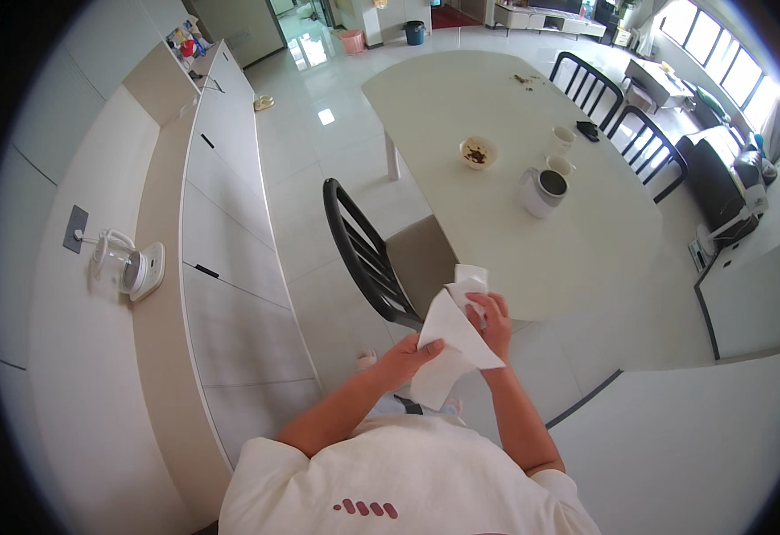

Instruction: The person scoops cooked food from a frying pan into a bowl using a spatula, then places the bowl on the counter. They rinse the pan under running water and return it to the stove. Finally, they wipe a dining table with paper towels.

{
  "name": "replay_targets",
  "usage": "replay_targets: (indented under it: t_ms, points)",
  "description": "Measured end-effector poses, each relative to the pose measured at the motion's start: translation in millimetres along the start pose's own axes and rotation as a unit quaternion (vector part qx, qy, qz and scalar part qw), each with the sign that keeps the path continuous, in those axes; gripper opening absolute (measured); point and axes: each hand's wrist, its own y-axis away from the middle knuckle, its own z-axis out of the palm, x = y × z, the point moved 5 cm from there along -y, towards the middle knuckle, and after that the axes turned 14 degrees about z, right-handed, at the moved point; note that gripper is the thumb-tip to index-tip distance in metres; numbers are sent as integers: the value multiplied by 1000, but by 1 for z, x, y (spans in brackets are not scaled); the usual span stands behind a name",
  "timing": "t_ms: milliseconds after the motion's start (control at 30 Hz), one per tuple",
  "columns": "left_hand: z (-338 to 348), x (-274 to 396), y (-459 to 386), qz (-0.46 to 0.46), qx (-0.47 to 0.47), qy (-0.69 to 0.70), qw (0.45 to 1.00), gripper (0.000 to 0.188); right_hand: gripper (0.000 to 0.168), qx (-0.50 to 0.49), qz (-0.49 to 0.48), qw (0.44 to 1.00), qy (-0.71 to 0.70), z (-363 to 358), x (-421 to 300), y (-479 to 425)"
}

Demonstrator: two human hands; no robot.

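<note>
White paper tissues (460, 331) are spread between my two hands, above the near corner of the dining table (577, 267). My left hand (413, 358) pinches one sheet at its left edge, thumb on top. Around another, crumpled part of the paper curl the fingers of my right hand (493, 321). On the tabletop stand a white jug with a dark opening (543, 192) and two pale mugs, one nearer (560, 165) and one farther (562, 139). A bowl with dark residue (478, 154) sits left of them. Brown scraps (523, 80) lie at the far end.
A black-backed chair (363, 261) stands at the table's left side, close to my left hand. Two more black chairs (587, 87) line the far right side. A glass kettle (132, 264) rests on the sideboard (162, 267) at left. A black object (588, 131) lies near the mugs.
</note>
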Motion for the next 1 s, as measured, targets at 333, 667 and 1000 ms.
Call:
replay_targets:
  t_ms: [333,667,1000]
  points:
    - [-187,45,-29,204,108,7,973,55,51,-195,15,975,-103,227,-81,-66]
    - [-373,154,-59,201,242,-75,946,55,42,-292,208,888,-288,415,-127,-141]
    - [-486,181,-157,173,275,-71,943,57,32,-256,291,861,-329,508,-98,-254]
